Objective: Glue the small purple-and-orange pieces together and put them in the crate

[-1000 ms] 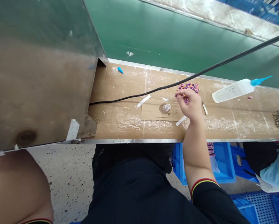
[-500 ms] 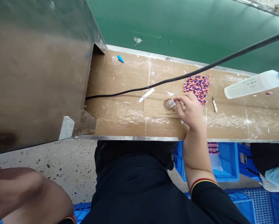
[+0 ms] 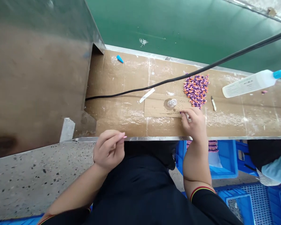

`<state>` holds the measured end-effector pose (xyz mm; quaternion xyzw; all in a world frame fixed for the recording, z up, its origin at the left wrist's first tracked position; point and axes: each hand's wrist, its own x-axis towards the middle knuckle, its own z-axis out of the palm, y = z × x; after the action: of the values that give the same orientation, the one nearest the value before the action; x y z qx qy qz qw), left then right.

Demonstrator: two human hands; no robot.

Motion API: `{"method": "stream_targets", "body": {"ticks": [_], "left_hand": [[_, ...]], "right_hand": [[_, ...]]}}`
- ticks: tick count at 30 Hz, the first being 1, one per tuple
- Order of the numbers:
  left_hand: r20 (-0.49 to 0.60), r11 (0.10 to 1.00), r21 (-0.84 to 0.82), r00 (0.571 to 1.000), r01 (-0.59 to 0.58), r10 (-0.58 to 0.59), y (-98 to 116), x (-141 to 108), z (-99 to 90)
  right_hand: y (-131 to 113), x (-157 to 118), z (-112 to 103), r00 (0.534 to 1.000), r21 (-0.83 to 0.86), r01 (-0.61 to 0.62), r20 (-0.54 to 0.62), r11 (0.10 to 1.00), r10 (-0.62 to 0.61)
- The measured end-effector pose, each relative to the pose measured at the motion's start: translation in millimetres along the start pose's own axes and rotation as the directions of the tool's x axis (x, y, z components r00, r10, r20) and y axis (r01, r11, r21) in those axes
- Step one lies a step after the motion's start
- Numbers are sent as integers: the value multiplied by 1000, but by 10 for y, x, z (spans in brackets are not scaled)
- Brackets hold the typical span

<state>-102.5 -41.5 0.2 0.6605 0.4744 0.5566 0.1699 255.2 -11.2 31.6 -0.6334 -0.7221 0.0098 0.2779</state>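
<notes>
At the near edge of the bench, my left hand [image 3: 109, 150] pinches a small pink piece [image 3: 125, 137] between thumb and forefinger. My right hand [image 3: 194, 123] is closed in a pinch over the cardboard strip [image 3: 152, 109], with a tiny dark purple piece [image 3: 180, 112] showing at its fingertips. A small clear plastic cup [image 3: 172, 103] stands on a wet patch of that strip, a little up and left of my right fingers. Just beyond this hand lies a heap of small purple, orange and pink pieces [image 3: 196, 89].
A black cable [image 3: 154, 85] crosses above the bench. Around it are a white strip [image 3: 147, 95], a blue cap [image 3: 120, 58], a small knife [image 3: 213, 103] and a white bottle [image 3: 248, 84] with blue nozzle. A metal housing [image 3: 42, 78] stands left; blue crates [image 3: 227, 173] sit below right.
My left hand has come up from the lower left to the bench edge with the pink piece. My right hand has moved away from the cup, toward me and slightly right.
</notes>
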Motion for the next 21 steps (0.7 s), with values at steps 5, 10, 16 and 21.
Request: {"method": "stream_targets", "body": {"ticks": [5, 10, 16, 21], "left_hand": [[116, 953, -281, 990, 116, -87, 219, 174, 474], [212, 806, -462, 928, 370, -305, 207, 220, 620], [350, 646, -508, 822, 569, -449, 240, 295, 732], [438, 608, -491, 780, 624, -447, 304, 323, 870]], "right_hand": [[41, -111, -13, 998, -17, -28, -51, 999, 27], [168, -162, 22, 999, -35, -27, -33, 999, 25], [5, -136, 23, 967, 78, -118, -216, 990, 133], [-605, -162, 238, 948, 528, -141, -170, 837, 267]]}}
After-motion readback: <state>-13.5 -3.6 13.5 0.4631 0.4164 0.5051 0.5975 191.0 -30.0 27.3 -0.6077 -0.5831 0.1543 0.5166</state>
